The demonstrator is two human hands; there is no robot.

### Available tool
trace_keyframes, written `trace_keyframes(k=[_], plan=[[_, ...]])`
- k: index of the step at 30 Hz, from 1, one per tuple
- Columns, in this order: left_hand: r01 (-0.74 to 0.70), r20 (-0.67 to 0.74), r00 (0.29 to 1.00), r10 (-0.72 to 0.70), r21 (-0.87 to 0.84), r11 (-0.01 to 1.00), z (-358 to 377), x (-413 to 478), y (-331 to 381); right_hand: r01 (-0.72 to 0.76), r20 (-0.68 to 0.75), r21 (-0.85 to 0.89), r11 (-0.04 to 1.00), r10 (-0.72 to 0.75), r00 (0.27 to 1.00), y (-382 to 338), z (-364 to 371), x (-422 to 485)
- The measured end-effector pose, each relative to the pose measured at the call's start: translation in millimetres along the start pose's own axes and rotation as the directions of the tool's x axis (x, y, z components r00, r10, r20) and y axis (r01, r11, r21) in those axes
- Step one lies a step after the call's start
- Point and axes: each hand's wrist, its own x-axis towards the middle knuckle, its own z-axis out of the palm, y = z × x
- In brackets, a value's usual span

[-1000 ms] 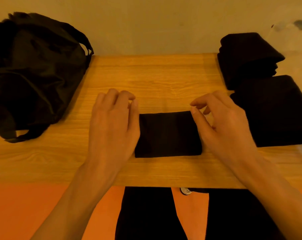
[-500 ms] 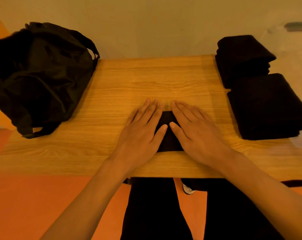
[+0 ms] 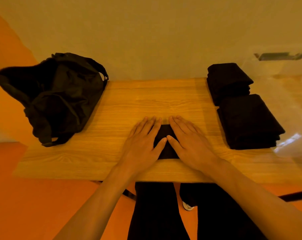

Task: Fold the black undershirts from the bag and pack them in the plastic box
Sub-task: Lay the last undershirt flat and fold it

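A small folded black undershirt [image 3: 166, 148] lies near the front edge of the wooden table [image 3: 146, 103]. My left hand [image 3: 143, 142] and my right hand [image 3: 188, 142] press flat on it side by side, fingers straight, thumbs almost meeting; they cover most of it. The black bag [image 3: 56, 99] slumps on the table's left end. At the right, two stacks of folded black undershirts, one farther [image 3: 228, 82] and one nearer [image 3: 249, 122], sit inside a clear plastic box [image 3: 288, 104] whose walls show only as faint reflections.
A plain wall stands right behind the table. Bare wood stretches between the bag and the box. Below the table's front edge are my dark trouser legs, a shoe [image 3: 187, 206] and the orange floor [image 3: 34, 196].
My hands came down from the undershirt's two ends onto its top and now press it flat. The view has pulled back and tilted up a little.
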Motion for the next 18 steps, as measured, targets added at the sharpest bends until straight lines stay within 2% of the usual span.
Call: trace_keyframes(k=[18], plan=[[0.093,0.071,0.993,-0.095,0.028,0.995,-8.6,0.0,6.9,-0.035,0.04,0.038,0.999,0.034,0.999,-1.7,-5.9,-1.9]])
